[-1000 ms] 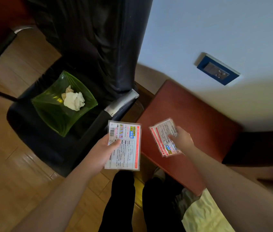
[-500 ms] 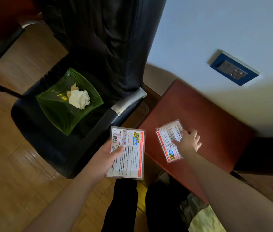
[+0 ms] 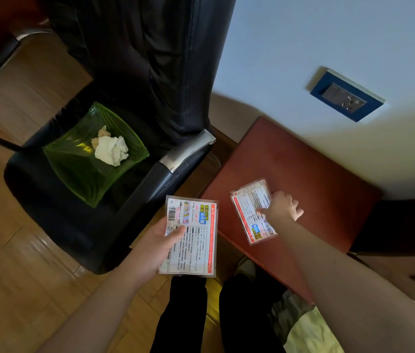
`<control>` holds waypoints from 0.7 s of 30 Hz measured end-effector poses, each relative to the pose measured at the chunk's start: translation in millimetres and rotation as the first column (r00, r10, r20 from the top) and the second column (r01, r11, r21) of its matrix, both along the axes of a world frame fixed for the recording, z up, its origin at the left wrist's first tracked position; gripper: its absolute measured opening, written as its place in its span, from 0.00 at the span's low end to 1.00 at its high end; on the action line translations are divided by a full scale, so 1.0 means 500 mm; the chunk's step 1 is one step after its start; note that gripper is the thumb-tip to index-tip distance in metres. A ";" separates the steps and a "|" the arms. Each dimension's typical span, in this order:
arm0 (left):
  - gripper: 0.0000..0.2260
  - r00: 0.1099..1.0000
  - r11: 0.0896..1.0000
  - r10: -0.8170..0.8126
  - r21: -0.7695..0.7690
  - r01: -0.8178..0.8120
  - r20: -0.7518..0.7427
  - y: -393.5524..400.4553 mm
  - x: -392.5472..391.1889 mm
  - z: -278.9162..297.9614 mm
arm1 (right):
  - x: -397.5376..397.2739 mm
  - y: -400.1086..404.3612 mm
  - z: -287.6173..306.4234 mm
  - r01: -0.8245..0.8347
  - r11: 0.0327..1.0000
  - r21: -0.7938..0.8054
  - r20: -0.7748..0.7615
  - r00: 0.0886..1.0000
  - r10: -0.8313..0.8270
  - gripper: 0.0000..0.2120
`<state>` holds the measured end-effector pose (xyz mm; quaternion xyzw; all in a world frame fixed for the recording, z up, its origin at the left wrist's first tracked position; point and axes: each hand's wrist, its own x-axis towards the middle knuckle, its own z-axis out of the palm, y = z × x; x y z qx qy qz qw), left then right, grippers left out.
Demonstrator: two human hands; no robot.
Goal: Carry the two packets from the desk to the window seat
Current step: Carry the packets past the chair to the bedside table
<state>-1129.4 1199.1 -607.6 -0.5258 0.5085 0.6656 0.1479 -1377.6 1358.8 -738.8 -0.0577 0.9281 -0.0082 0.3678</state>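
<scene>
The left hand (image 3: 159,247) pinches the larger packet (image 3: 191,236) by its left edge, thumb on top, held in the air over the gap betw. the black chair's armrest (image 3: 176,161) and the red-brown wooden surface (image 3: 311,189); the right hand (image 3: 281,207) has fingers loosely spread, pressing flat on the smaller packets (image 3: 252,212) lying near that surface's front-left edge. Best way to lift imo: slide them twd. the near edge til a side overhangs, then pinch it. Room's OK: the surface's right half and wall side are bare, the chair w/ green bag (image 3: 91,159) crowds the left.
</scene>
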 end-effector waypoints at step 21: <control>0.11 0.995 0.995 -0.094 0.029 0.095 -0.030 -0.019 -0.041 0.140 | 0.050 0.080 0.233 0.501 0.754 -0.426 0.537 0.810 -0.235 0.15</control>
